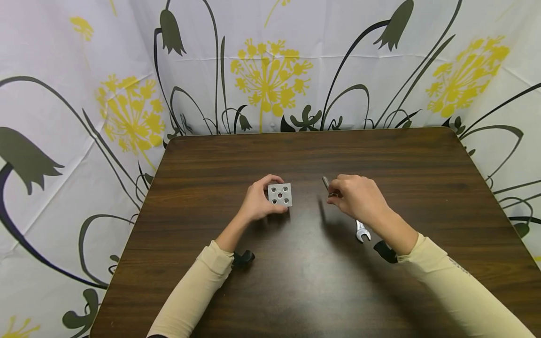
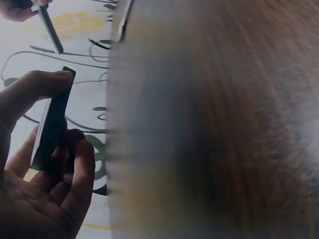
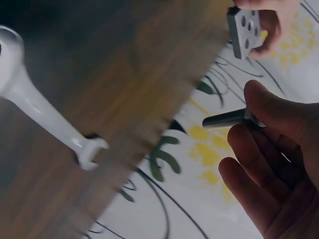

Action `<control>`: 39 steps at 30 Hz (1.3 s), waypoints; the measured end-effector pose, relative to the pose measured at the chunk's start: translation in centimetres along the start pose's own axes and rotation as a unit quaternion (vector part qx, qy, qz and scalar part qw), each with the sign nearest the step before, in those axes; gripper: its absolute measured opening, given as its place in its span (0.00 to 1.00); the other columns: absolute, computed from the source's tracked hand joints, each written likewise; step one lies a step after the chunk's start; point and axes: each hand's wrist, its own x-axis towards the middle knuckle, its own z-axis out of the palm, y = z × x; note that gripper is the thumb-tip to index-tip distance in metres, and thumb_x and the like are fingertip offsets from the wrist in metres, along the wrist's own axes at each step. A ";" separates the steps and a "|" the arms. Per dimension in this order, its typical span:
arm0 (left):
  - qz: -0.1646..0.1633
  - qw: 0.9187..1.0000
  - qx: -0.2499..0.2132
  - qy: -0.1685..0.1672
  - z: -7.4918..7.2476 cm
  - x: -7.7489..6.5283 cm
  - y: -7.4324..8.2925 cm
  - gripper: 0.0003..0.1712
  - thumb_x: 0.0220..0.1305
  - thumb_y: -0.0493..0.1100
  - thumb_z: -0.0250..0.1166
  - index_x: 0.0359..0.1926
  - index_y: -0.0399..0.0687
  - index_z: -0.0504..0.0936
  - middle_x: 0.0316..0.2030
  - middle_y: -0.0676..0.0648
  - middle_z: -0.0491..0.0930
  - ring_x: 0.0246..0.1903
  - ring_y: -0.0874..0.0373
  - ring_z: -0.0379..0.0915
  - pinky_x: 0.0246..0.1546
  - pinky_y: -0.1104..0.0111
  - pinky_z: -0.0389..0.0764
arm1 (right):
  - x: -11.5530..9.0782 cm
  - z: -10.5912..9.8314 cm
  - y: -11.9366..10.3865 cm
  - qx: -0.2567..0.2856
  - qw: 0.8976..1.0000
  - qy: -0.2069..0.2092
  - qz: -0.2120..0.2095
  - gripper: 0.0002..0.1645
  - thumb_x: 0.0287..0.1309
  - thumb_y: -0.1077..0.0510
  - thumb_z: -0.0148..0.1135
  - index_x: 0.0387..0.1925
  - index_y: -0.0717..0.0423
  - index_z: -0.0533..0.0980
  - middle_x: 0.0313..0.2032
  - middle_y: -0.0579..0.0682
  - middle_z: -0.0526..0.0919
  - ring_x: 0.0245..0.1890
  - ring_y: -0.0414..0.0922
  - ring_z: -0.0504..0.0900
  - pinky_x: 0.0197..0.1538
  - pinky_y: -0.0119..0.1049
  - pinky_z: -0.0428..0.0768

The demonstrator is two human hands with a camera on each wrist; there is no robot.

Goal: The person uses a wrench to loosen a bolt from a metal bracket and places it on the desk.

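Observation:
A square grey metal plate point(image 1: 285, 194) with several round holes is held by my left hand point(image 1: 258, 201), thumb on the near edge and fingers at the far edge. In the left wrist view the plate point(image 2: 52, 124) stands almost edge-on, raised over the table. My right hand point(image 1: 359, 198) pinches a bolt point(image 3: 224, 119) by its head between thumb and index finger. The shank points away from the palm, apart from the plate. An open-end wrench point(image 1: 362, 232) lies on the table under the right forearm, its upper part hidden in the head view.
Both hands work above a dark wood-grain table point(image 1: 236, 155). Behind and beside it hangs a white curtain point(image 1: 296, 23) printed with yellow and grey flowers. Black wrist mounts point(image 1: 243, 259) jut out below each forearm.

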 end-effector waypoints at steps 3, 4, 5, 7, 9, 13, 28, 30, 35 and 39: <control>-0.020 0.999 0.035 -0.003 0.5 0.0 -0.5 0.38 0.31 0.38 0.84 0.49 0.57 0.80 0.30 0.49 0.80 0.28 0.55 0.75 0.28 0.65 0.74 | -0.4 1.4 0.3 0.002 1.000 -0.016 0.003 0.12 0.44 0.54 0.80 0.27 0.50 0.82 0.26 0.42 0.80 0.24 0.40 0.78 0.24 0.40 0.77; -0.027 0.999 0.043 -0.005 0.7 0.0 -0.5 0.37 0.31 0.38 0.84 0.49 0.58 0.80 0.29 0.50 0.80 0.28 0.55 0.75 0.28 0.65 0.74 | -0.5 1.8 0.4 0.001 1.000 -0.021 0.003 0.12 0.44 0.54 0.80 0.27 0.49 0.81 0.26 0.41 0.80 0.24 0.40 0.78 0.24 0.39 0.77; -0.033 0.998 0.053 -0.006 0.8 0.1 -0.6 0.38 0.30 0.39 0.84 0.48 0.59 0.81 0.29 0.50 0.79 0.28 0.55 0.74 0.28 0.65 0.74 | -0.6 2.2 0.4 0.000 1.000 -0.025 0.003 0.12 0.44 0.54 0.80 0.27 0.49 0.81 0.26 0.41 0.80 0.24 0.40 0.79 0.24 0.39 0.77; -0.044 0.997 0.070 -0.007 1.0 0.1 -0.7 0.37 0.30 0.40 0.84 0.48 0.61 0.81 0.29 0.51 0.79 0.28 0.55 0.74 0.28 0.64 0.73 | -0.8 2.9 0.6 -0.003 1.000 -0.030 0.005 0.13 0.42 0.54 0.80 0.26 0.48 0.81 0.26 0.41 0.80 0.24 0.40 0.79 0.24 0.40 0.77; -0.055 0.994 0.092 -0.006 1.2 0.2 -0.6 0.38 0.30 0.42 0.85 0.48 0.63 0.81 0.29 0.52 0.79 0.28 0.55 0.73 0.28 0.63 0.72 | -0.9 3.6 0.7 -0.008 0.999 -0.034 0.010 0.13 0.42 0.54 0.81 0.25 0.48 0.81 0.26 0.41 0.80 0.24 0.41 0.79 0.24 0.41 0.77; -0.075 0.985 0.154 -0.001 1.4 0.1 -0.7 0.38 0.27 0.46 0.85 0.47 0.66 0.81 0.30 0.54 0.79 0.29 0.56 0.72 0.28 0.62 0.72 | -1.3 4.8 0.8 -0.014 0.999 -0.043 0.014 0.13 0.41 0.55 0.81 0.24 0.47 0.80 0.25 0.41 0.80 0.24 0.42 0.80 0.25 0.43 0.78; -0.060 0.971 0.233 -0.013 1.7 -0.1 -1.7 0.38 0.29 0.49 0.86 0.49 0.62 0.83 0.43 0.48 0.74 0.47 0.49 0.65 0.43 0.53 0.68 | -1.4 6.8 1.1 -0.012 0.998 -0.063 0.007 0.16 0.41 0.54 0.80 0.17 0.46 0.76 0.21 0.42 0.78 0.27 0.47 0.81 0.28 0.48 0.78; -0.057 0.970 0.235 -0.015 1.7 -0.1 -1.7 0.38 0.30 0.49 0.86 0.49 0.62 0.83 0.43 0.48 0.74 0.47 0.49 0.65 0.43 0.53 0.67 | -1.4 7.0 1.3 -0.006 0.998 -0.070 0.002 0.17 0.42 0.55 0.79 0.16 0.46 0.75 0.20 0.42 0.77 0.26 0.47 0.80 0.28 0.47 0.78; -0.052 0.969 0.239 -0.022 1.7 -0.3 -1.6 0.37 0.31 0.50 0.85 0.50 0.59 0.83 0.43 0.47 0.74 0.48 0.48 0.65 0.43 0.54 0.66 | -1.6 7.5 1.5 0.005 0.997 -0.077 -0.014 0.13 0.45 0.58 0.76 0.17 0.46 0.77 0.21 0.42 0.79 0.25 0.46 0.80 0.29 0.46 0.78; -0.049 0.970 0.236 -0.030 1.7 -0.3 -1.6 0.37 0.32 0.50 0.85 0.51 0.59 0.83 0.44 0.47 0.74 0.48 0.48 0.64 0.43 0.53 0.65 | -1.8 7.6 1.5 0.001 0.997 -0.081 -0.014 0.09 0.47 0.60 0.75 0.21 0.48 0.80 0.23 0.43 0.80 0.27 0.47 0.81 0.30 0.46 0.78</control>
